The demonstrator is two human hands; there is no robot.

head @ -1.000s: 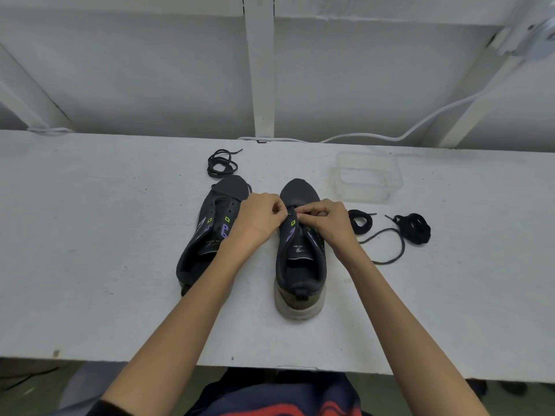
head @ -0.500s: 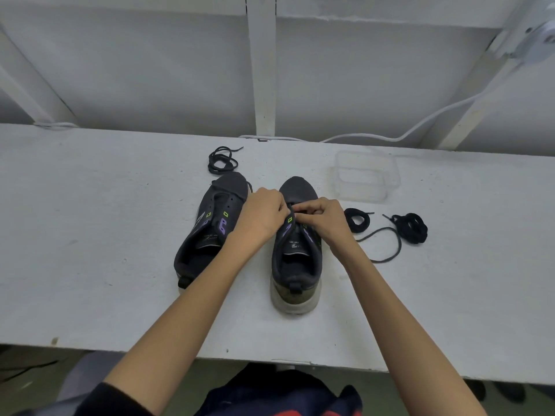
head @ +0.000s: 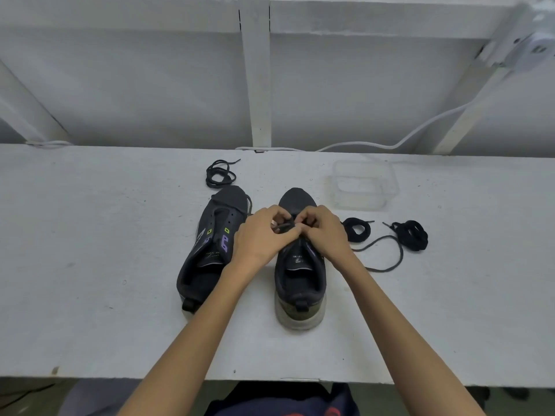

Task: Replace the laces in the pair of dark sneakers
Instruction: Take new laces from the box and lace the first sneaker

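On the desk [head: 90,265] we find the right-hand sneaker [head: 300,283] upright, heel toward us, with the unlaced sneaker [head: 210,250] just beside it. The left hand [head: 261,235] and right hand [head: 324,232] meet over the right-hand sneaker's eyelets, fingers curled and pinching a dark lace [head: 282,226] (its routing is hidden). Beyond lie coiled laces [head: 357,229] and a clear container [head: 365,187].

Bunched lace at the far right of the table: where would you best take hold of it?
Probably pinch the free tip sticking out on its left, coming from above. The bunched lace is a flat tangled heap, so only that end stands clear.
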